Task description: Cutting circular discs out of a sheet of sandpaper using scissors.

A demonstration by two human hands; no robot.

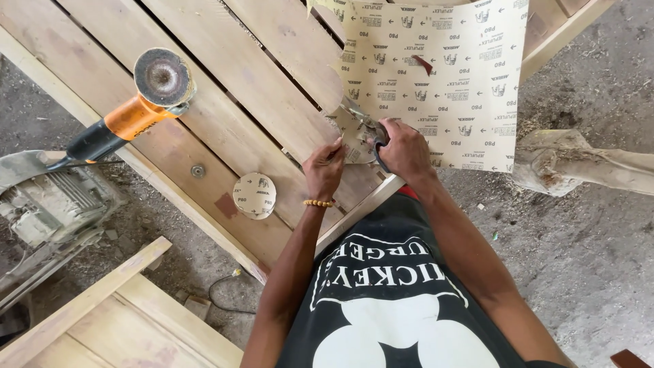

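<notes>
From the head camera, looking down, the person's right hand [403, 148] is closed around the handles of scissors [364, 126], whose blades point up and left into the lower left edge of a big sandpaper sheet [449, 75] lying printed back up across the wooden slats [225, 75]. The left hand [325, 167], with a bead bracelet [318, 203] at the wrist, pinches a partly cut round piece [351, 133] of the sheet just beside the blades, fingers curled on its edge. A finished sandpaper disc [254, 195] lies on a slat to the left of that hand, near a bolt head [197, 171]. Farther left an orange and black grinder [136, 109] rests on the slats with its round pad facing up. A grey machine [48, 204] sits on the dirt floor at the far left, and a rough log [579, 163] lies to the right.
</notes>
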